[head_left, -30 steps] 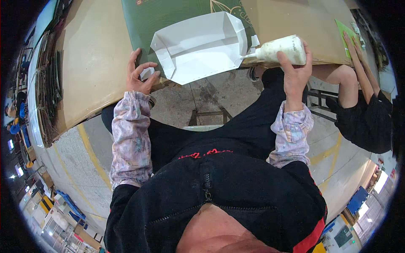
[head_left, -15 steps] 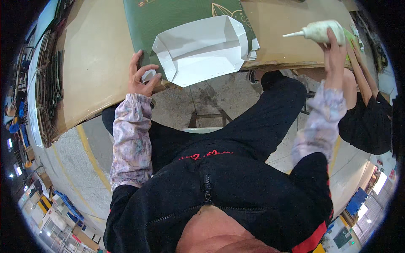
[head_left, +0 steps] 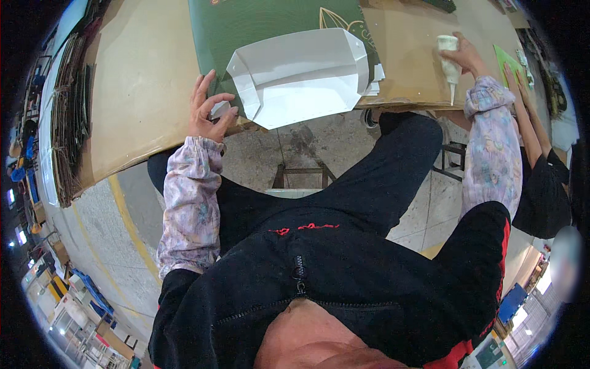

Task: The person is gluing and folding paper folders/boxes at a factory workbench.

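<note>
A person's right hand [head_left: 468, 56] was closed around a white squeeze bottle [head_left: 449, 63], held upright on the brown cardboard table [head_left: 141, 92] with its long axis vertical and nozzle pointing down toward the table's near edge. The folded white paper bag [head_left: 301, 77] lay well to the left of that bottle. The left hand [head_left: 209, 111] was nearer the bag, fingers loosely curled, apparently touching its left corner.
</note>
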Available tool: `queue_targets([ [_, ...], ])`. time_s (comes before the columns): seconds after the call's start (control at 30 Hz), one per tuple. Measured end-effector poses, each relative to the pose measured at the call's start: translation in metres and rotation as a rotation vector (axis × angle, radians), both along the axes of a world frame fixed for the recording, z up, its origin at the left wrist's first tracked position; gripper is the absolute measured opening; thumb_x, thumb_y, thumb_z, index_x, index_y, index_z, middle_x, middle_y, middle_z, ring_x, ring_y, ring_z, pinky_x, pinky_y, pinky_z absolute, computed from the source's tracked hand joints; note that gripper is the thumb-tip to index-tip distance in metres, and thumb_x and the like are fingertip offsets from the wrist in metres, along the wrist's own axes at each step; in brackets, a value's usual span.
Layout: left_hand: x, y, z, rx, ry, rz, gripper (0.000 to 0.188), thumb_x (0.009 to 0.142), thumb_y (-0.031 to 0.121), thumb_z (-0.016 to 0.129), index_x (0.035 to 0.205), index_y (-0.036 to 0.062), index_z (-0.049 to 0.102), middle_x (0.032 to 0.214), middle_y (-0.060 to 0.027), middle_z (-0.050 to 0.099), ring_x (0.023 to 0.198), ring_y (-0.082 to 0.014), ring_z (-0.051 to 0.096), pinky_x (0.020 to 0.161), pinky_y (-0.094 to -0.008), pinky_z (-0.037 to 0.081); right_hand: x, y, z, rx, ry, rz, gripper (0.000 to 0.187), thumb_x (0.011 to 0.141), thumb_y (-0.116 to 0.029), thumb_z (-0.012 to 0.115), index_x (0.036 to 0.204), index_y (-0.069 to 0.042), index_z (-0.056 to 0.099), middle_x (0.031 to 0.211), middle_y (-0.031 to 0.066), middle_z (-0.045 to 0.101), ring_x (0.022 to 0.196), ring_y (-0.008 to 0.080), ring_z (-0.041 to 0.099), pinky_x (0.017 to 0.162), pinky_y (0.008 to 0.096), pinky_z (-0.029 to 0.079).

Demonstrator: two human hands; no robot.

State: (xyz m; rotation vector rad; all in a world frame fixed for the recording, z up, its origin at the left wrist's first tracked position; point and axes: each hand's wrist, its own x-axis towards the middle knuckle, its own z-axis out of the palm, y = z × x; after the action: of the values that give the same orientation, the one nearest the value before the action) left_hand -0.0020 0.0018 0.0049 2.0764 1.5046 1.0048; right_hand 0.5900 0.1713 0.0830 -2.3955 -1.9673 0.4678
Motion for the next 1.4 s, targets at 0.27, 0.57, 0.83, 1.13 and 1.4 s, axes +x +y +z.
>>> queue_targets([
  [0.27,0.006,0.000,0.002,-0.002,-0.076,0.030,0.021,0.073,0.006,0.072,0.092,0.0143,0.072,0.145,-0.0112,0.040,0.140,-0.0333,0.025,0.112,-0.0455,0.027,-0.002,-0.011,-0.011,0.110,-0.160,0.108,0.097,0.068,-0.049,0.075,0.142,-0.005,0.032,0.114,0.0229,0.059,0.095,0.0331,0.064,0.072,0.0398,0.054],
  [0.57,-0.005,-0.001,0.007,-0.016,-0.089,0.130,0.017,0.070,0.007,0.074,0.085,0.0138,0.074,0.140,-0.0115,0.044,0.130,-0.0311,0.039,0.106,-0.0417,0.035,-0.176,-0.079,0.039,0.182,0.476,0.608,0.043,0.081,-0.022,0.070,0.121,-0.009,0.061,0.108,0.0096,0.062,0.091,0.0213,0.059,0.078,0.0310,0.047],
  [0.83,-0.005,0.018,0.035,-0.027,0.096,0.116,0.023,0.067,0.011,0.077,0.089,0.0132,0.070,0.135,-0.0106,0.047,0.125,-0.0315,0.041,0.101,-0.0426,0.040,-0.195,-0.073,0.015,0.120,0.737,0.547,0.025,0.077,-0.008,0.071,0.102,-0.005,0.068,0.084,-0.0011,0.058,0.076,0.0072,0.051,0.068,0.0224,0.041],
  [1.13,0.012,0.022,0.054,-0.088,0.135,0.102,0.049,0.063,0.010,0.080,0.108,0.0213,0.065,0.137,-0.0107,0.040,0.125,-0.0334,0.039,0.104,-0.0443,0.037,-0.202,-0.078,0.013,0.240,0.657,0.577,0.015,0.080,-0.001,0.064,0.094,-0.002,0.058,0.087,0.0024,0.054,0.075,0.0119,0.054,0.070,0.0259,0.044],
  [1.4,0.013,0.030,0.044,0.037,0.099,-0.029,0.034,0.068,0.008,0.078,0.098,0.0180,0.069,0.142,-0.0088,0.037,0.126,-0.0342,0.040,0.105,-0.0461,0.036,-0.194,-0.082,0.013,0.509,0.238,1.004,0.016,0.075,0.002,0.059,0.091,-0.001,0.057,0.094,0.0113,0.058,0.089,0.0285,0.060,0.076,0.0364,0.049],
])
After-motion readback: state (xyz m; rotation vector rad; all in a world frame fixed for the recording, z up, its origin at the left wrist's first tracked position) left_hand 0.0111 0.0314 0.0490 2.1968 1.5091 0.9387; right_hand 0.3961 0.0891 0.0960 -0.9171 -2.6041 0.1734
